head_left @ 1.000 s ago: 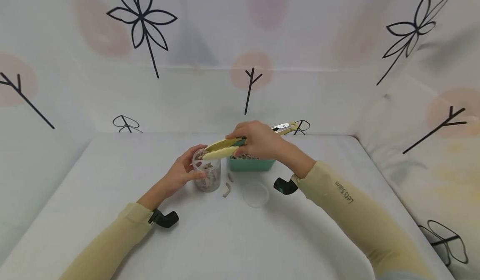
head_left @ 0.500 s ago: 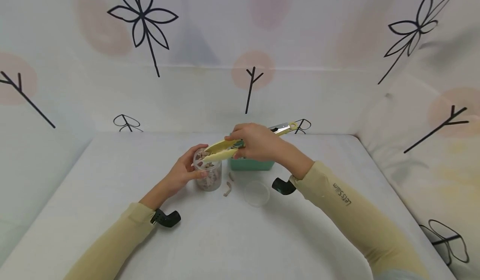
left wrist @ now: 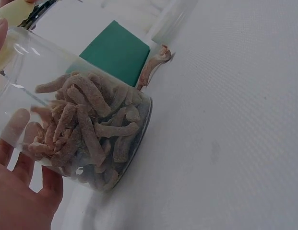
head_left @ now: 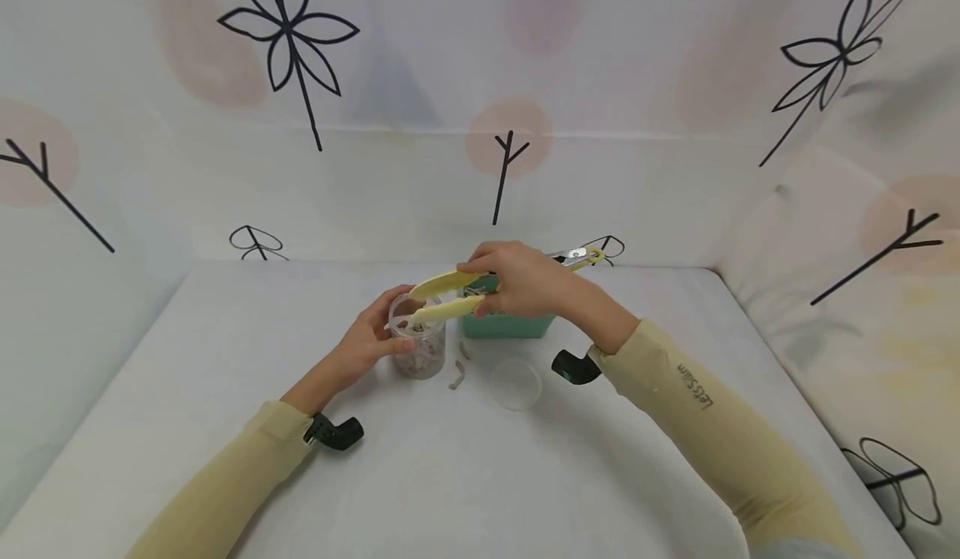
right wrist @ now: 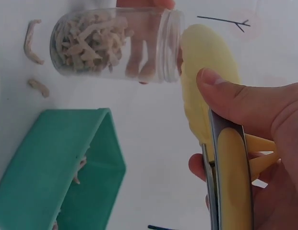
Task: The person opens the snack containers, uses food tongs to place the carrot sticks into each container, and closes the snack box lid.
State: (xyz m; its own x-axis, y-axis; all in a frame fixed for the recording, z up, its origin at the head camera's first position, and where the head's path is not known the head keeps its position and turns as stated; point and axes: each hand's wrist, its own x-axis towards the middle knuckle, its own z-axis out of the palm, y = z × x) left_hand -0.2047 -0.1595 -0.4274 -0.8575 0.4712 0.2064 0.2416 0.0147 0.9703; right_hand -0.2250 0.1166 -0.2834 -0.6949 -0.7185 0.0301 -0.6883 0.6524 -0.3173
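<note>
A clear jar partly filled with brownish, stick-like pieces stands on the table, its mouth uncovered. My left hand grips it from the left, fingers around the side. My right hand holds yellow-tipped tongs, thumb on one side and fingers on the other. In the head view the tong tips are parted over the jar's mouth; whether anything lies between them I cannot tell. Behind and right of the jar sits a green container with similar pieces inside, partly hidden under my right hand.
Two loose pieces lie on the white table beside the jar, one nearer and one farther. A clear round lid lies flat in front of the green container. Patterned cloth walls stand behind the table and at its sides.
The tong tips have spread farther apart over the jar, and the pieces seen between them half a second ago no longer show there. My left hand still grips the jar.
</note>
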